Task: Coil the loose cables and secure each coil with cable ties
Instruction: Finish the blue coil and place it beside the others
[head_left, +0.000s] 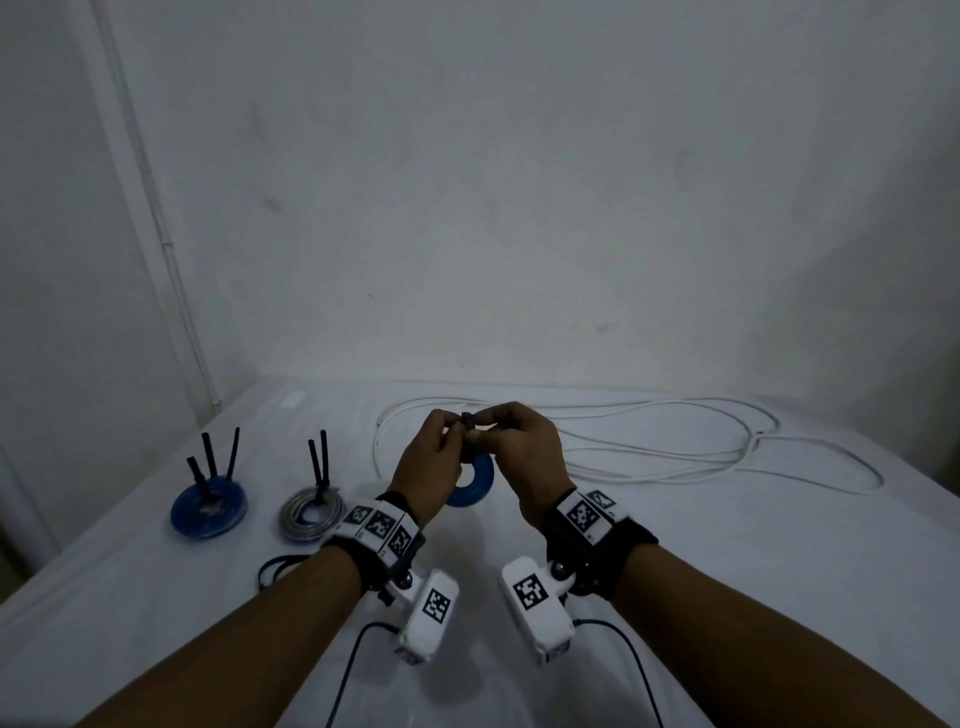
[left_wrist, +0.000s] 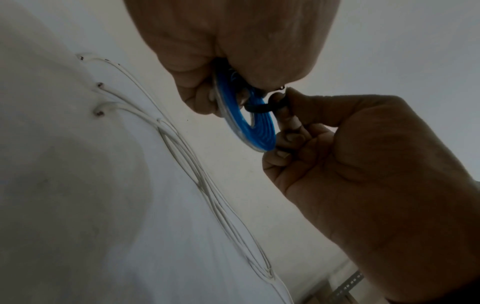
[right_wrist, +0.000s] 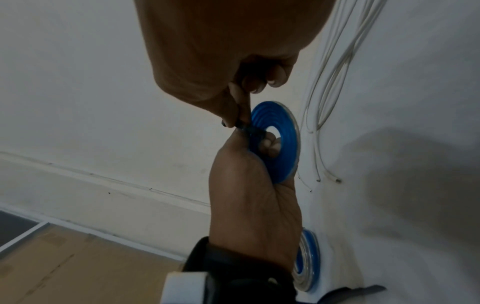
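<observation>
A small blue coil (head_left: 475, 486) hangs above the white-clothed table (head_left: 675, 597), with a black cable tie (head_left: 469, 422) looped round its top. My left hand (head_left: 431, 462) grips the coil, and the right wrist view shows its fingers (right_wrist: 270, 144) in the hole of the blue coil (right_wrist: 288, 131). My right hand (head_left: 524, 457) pinches the black tie (left_wrist: 259, 109) between thumb and fingertips at the edge of the blue coil (left_wrist: 249, 131). A long loose white cable (head_left: 623, 457) lies spread on the table behind the hands.
A tied blue coil (head_left: 208, 512) and a tied grey coil (head_left: 311, 512) lie at the left, black tie tails sticking up. A thin black cord (head_left: 275, 566) lies near my left forearm. A wall stands close behind. A cardboard box (right_wrist: 64, 267) sits below the table edge.
</observation>
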